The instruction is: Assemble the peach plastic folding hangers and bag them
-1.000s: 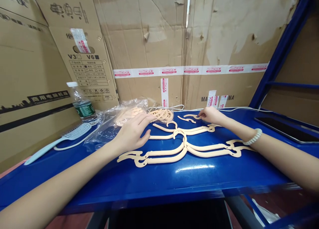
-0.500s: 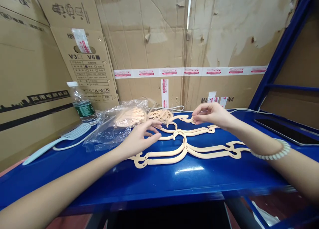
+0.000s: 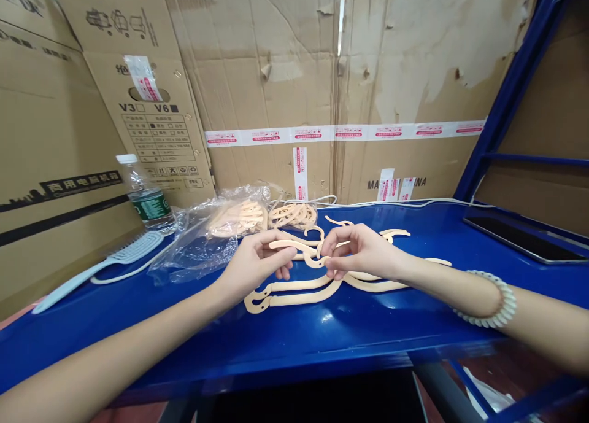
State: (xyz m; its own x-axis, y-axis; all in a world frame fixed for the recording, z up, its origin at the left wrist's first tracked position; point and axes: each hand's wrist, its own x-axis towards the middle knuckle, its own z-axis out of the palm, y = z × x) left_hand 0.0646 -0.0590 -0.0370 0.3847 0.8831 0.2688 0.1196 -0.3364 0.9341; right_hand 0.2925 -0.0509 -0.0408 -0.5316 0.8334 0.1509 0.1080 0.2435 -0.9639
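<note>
Nearest, I have a cream hanger [image 3: 299,299] flat on the blue table [image 3: 350,340]. Just above it, my left hand [image 3: 257,262] pinches one end of a curved cream piece [image 3: 299,246]; my right hand [image 3: 365,251] pinches its holed end. Behind: second hanger [image 3: 394,233], partly hidden, then clear plastic bag [image 3: 188,260], cardboard [image 3: 276,97] last.

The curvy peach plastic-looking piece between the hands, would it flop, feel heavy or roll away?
Probably not floppy: the curvy peach plastic-looking piece shows no sag between the left hand and right hand. It looks light, being thin. Being wavy, it might slide rather than roll.
</note>
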